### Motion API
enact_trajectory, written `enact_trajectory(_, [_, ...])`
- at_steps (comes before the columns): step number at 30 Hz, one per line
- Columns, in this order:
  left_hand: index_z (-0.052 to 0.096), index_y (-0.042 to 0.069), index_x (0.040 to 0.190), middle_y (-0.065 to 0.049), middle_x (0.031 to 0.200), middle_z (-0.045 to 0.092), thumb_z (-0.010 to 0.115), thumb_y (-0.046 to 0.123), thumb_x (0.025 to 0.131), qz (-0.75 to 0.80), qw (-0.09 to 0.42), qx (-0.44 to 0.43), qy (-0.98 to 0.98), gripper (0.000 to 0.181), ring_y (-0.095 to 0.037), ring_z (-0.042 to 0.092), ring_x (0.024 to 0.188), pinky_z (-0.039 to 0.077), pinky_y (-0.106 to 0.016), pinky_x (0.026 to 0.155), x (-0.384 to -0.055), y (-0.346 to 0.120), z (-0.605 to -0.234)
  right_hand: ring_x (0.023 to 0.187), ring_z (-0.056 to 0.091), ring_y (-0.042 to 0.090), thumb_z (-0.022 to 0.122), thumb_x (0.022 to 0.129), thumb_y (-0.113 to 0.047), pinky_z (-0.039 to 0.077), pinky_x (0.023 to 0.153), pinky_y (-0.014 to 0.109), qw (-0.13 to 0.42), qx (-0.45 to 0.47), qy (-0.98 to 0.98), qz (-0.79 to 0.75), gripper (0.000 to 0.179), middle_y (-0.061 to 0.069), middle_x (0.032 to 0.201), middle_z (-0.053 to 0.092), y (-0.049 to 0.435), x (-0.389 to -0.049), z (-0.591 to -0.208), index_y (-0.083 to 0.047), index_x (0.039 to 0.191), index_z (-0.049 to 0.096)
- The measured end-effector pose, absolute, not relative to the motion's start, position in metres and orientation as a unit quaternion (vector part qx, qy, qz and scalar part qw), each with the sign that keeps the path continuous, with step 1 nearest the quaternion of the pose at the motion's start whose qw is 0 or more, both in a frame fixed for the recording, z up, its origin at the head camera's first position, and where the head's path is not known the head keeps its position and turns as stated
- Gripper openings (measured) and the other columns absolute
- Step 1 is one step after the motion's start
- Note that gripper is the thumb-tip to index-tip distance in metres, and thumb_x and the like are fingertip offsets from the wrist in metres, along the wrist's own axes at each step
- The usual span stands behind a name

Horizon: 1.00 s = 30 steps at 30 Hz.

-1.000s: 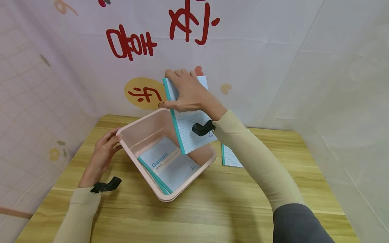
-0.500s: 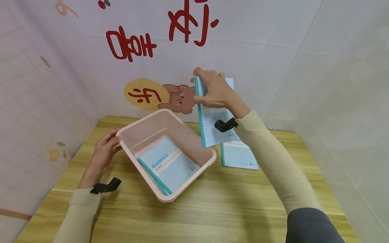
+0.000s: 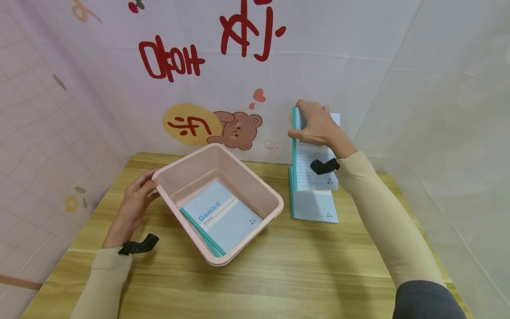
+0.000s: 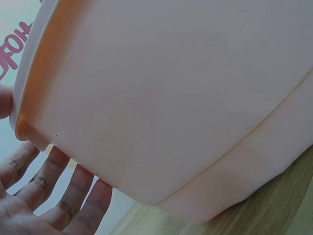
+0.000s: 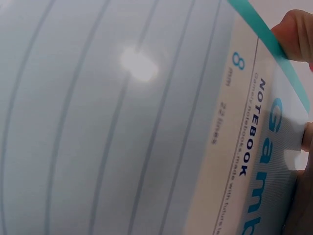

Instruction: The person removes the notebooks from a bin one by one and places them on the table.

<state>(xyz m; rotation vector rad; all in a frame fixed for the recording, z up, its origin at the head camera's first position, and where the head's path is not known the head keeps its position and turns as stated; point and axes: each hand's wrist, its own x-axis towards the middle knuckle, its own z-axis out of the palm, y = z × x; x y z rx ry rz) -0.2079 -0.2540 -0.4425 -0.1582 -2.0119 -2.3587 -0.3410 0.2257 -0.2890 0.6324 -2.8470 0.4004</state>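
My right hand (image 3: 316,125) grips a light blue notebook (image 3: 314,166) with a teal spine by its upper part, thumb at the spine side. It is raised over another notebook (image 3: 314,207) lying on the table and overlaps it in the head view. Close up in the right wrist view, the held notebook (image 5: 146,122) shows its ruled lines and the word NOTEBOOK. On the left, my left hand (image 3: 137,197) holds the left corner of a pink plastic basin (image 3: 247,177), thumb on the rim and fingers against the outer wall (image 4: 146,98). Inside the basin lie overlapping notebooks (image 3: 223,221), the top one marked Gambit.
The wooden table (image 3: 263,283) carries everything. A white cloth backdrop (image 3: 318,57) with red characters and a cartoon bear (image 3: 239,130) rises at its back edge, and pale sheets flank both sides.
My right hand has carried its notebook rightward from above the basin to above the notebook on the table. The left hand and the basin have stayed in place.
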Motion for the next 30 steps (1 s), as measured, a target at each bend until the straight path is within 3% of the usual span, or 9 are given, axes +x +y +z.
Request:
enact_trajectory(23, [0.059, 0.012, 0.137, 0.008, 0.125, 0.06, 0.058, 0.018, 0.106, -0.755, 0.015, -0.056, -0.653, 0.032, -0.005, 0.063, 0.111, 0.054, -0.018, 0.089, -0.209, -0.257, -0.443, 0.089, 0.047, 0.034, 0.064, 0.085, -0.044, 0.021, 0.075, 0.045, 0.041, 0.123, -0.987, 0.094, 0.046, 0.013, 0.093, 0.051, 0.343, -0.337, -0.357, -0.008, 0.111, 0.049])
enact_trajectory(30, [0.059, 0.011, 0.138, 0.01, 0.124, 0.061, 0.058, 0.017, 0.105, -0.758, 0.016, -0.053, -0.649, 0.033, -0.005, 0.063, 0.111, 0.054, -0.018, 0.089, -0.209, -0.256, -0.443, 0.098, 0.052, 0.038, 0.064, 0.088, -0.046, 0.024, 0.075, 0.045, 0.014, 0.109, -0.991, 0.077, 0.055, 0.019, 0.104, 0.058, 0.372, -0.332, -0.383, -0.005, 0.121, 0.049])
